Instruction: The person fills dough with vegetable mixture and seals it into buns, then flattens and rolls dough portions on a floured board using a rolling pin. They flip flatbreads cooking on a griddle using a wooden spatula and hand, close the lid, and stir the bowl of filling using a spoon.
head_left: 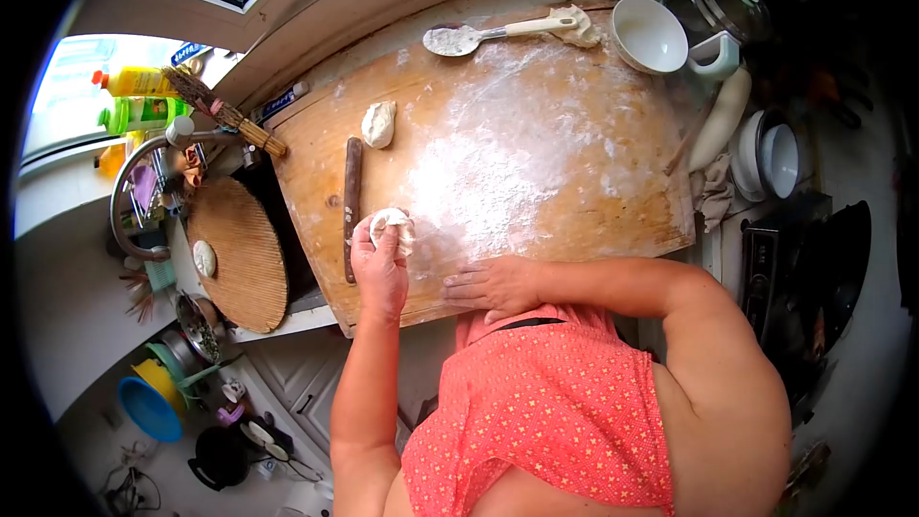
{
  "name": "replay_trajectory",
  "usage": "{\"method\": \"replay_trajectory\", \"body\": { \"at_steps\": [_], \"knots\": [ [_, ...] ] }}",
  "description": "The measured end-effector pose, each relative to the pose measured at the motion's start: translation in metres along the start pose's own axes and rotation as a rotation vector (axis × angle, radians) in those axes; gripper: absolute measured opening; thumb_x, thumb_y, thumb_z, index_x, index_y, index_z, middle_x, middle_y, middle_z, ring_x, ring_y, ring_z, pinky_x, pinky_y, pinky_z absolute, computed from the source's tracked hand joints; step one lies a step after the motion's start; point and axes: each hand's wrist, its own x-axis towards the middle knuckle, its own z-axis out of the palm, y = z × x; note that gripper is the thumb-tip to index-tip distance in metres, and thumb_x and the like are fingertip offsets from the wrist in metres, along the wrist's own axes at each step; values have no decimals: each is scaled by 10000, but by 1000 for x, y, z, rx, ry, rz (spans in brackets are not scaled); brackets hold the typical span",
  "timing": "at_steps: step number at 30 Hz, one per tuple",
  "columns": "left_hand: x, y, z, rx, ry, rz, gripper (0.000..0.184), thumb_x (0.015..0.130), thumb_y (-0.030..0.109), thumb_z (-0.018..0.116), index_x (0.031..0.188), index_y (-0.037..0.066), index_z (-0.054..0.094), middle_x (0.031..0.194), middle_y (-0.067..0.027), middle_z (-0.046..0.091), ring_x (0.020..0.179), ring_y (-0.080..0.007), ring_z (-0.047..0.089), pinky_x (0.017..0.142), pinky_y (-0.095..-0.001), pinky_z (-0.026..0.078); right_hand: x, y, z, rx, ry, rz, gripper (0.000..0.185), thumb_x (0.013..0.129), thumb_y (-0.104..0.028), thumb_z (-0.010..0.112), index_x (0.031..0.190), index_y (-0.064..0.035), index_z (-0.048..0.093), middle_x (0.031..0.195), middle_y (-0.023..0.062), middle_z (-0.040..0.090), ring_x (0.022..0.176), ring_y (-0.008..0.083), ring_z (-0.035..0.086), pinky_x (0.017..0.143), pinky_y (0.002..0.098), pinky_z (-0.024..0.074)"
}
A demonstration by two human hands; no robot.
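Observation:
My left hand (380, 273) is closed around a small piece of white dough (392, 222), thumb pressed on it, above the near left part of the floured wooden board (613, 215). My right hand (496, 285) lies flat at the board's near edge, fingers stretched out to the left, holding nothing. A dark wooden rolling pin (353, 182) lies just beyond and left of my left hand, its near end partly beside the hand. Past it rests another lump of dough (379, 124). Loose white flour (488, 182) is spread across the board's middle.
At the far edge lie a flour-filled spoon (458, 39) and a white bowl (649, 35). To the left, a round woven lid (239, 258) carries a flat dough piece (204, 258), near a tap (120, 191) and a brush (225, 113). Stacked bowls (777, 158) and a stove (766, 258) stand right.

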Motion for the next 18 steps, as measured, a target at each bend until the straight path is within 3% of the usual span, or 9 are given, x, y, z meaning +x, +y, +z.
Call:
{"method": "replay_trajectory", "body": {
  "at_steps": [2,5,7,9,10,12,13,17,18],
  "knots": [
    [2,-9,-4,25,-16,1,234,936,39,574,1158,7,509,1126,-148,622,1021,-223,623,917,-348,519,2,24,-14,-220,165,74,573,832,-285,635,1327,-30,500,1440,192,414,1360,324,370,1142,428,296],
    [10,-8,22,195,-76,66,238,936,28,565,1167,12,513,1120,-130,611,1000,-188,621,849,-304,526,-12,41,-50,-166,430,235,454,809,-204,658,1221,-37,567,1293,166,544,1209,335,517,1044,419,414],
    [15,-14,47,343,-99,117,232,935,21,559,1163,19,519,1111,-112,603,978,-153,620,790,-262,531,-19,39,-67,-162,803,489,411,793,-112,663,1190,-48,579,1158,148,602,1072,338,584,933,407,485],
    [29,-26,68,572,-287,442,299,895,6,583,1185,33,519,1165,-142,592,1070,-243,611,898,-347,508,-29,30,-85,-75,853,547,394,804,-89,651,1187,-37,576,1165,163,597,1079,343,580,941,404,479],
    [36,-32,73,565,-289,447,299,895,6,583,1185,33,519,1165,-142,592,1070,-243,611,898,-347,508,-34,27,-91,21,905,605,377,814,-66,639,1184,-26,573,1173,178,592,1086,347,577,949,401,473],
    [44,-40,81,959,-485,906,404,824,-9,626,1208,48,512,1222,-178,571,1196,-356,539,1034,-450,412,-45,22,-89,-6,974,644,350,804,-18,624,1153,-9,595,1125,175,612,1052,340,596,921,385,487],
    [40,-39,79,1022,-631,822,482,779,-5,646,1233,53,495,1300,-187,524,1282,-414,443,1115,-519,288,-53,20,-84,-6,1021,664,347,792,-9,629,1138,-21,605,1103,170,615,1031,338,600,906,384,492],
    [28,-33,76,1103,-758,824,552,773,25,662,1287,60,464,1359,-175,495,1323,-387,415,1117,-562,261,-83,1,-69,13,1108,757,295,796,41,608,1086,-9,631,1054,160,629,979,307,624,859,355,508],
    [27,-31,80,1160,-694,849,585,805,123,659,1342,71,432,1415,-170,444,1356,-380,371,1130,-572,211,-89,-2,-66,27,1114,787,284,807,65,594,1082,8,631,1053,157,632,968,284,635,847,334,514]
  ]
}}
